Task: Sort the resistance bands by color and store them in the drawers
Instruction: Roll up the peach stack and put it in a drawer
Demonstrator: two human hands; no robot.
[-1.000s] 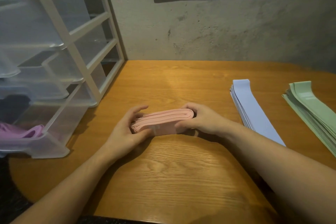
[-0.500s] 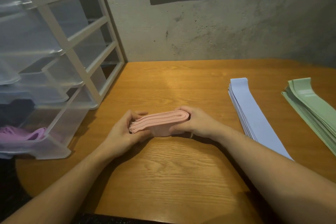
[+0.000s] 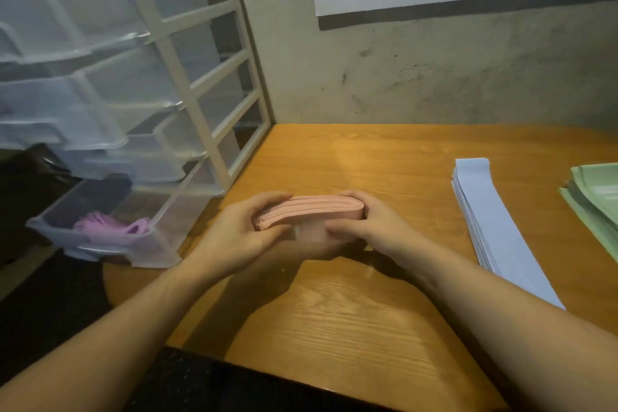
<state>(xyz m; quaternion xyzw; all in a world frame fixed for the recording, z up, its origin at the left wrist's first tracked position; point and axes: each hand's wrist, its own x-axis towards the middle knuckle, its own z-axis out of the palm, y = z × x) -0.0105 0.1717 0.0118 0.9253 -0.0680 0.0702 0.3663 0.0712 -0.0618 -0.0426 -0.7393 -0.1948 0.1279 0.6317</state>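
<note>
Folded pink bands [image 3: 309,211] sit gripped between left hand [image 3: 239,234] and right hand [image 3: 371,227]

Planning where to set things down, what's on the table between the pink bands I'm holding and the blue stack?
Only bare table separates the pink bands from the blue stack, apart from the right hand gripping them.

Wooden table [image 3: 351,328] — orange-brown top, visible grain, rounded near-left corner, far edge against the wall. On its left end stands a white-framed drawer unit [image 3: 187,84] with clear plastic drawers; the bottom drawer [image 3: 110,231] is pulled out past the table's left edge. Toward the right, a stack of pale blue bands [image 3: 491,227] lies flat, lengthwise away from the viewer. Just beside it, at the right border — a stack of green bands [image 3: 595,201], partly cut off.
</note>
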